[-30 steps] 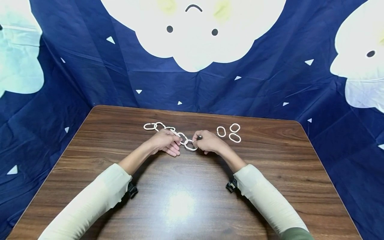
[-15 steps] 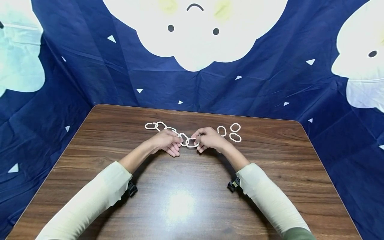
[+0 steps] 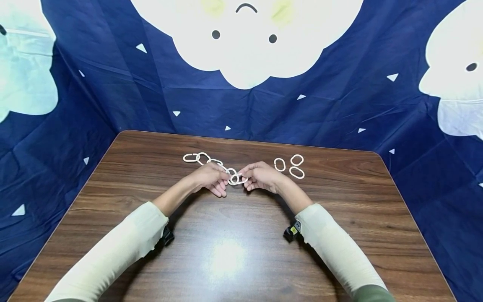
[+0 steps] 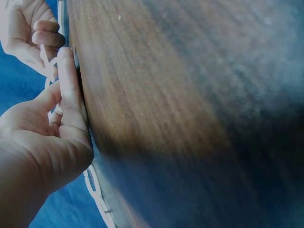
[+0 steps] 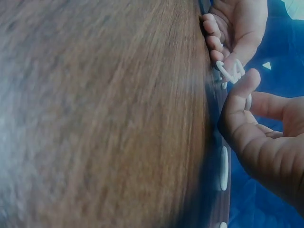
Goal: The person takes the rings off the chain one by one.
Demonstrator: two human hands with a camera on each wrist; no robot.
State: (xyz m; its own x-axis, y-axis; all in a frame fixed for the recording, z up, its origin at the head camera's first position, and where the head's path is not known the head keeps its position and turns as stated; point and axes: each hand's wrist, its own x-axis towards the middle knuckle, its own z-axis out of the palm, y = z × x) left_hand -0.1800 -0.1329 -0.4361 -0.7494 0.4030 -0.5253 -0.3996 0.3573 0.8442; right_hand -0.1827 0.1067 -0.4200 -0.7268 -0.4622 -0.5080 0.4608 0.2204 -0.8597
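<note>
While the head view shows you the whole table from above, the two wrist views look along the wood from very low and show the fingers close. In the head view your left hand and your right hand meet near the middle of the table, a little toward the far edge. Between them is the chain of white rings, which runs from your left hand toward the far left and lies on the wood. Your left hand pinches a ring of the chain, and your right hand pinches the last ring at the near end; the two rings overlap. The right wrist view shows this crossing of rings between the fingertips, which the head view shows only small. The left wrist view shows the chain passing under your left hand.

Three loose rings lie just to the right of your right hand, apart from it. They are near the far edge. The near half of the table has wide room on both sides.
</note>
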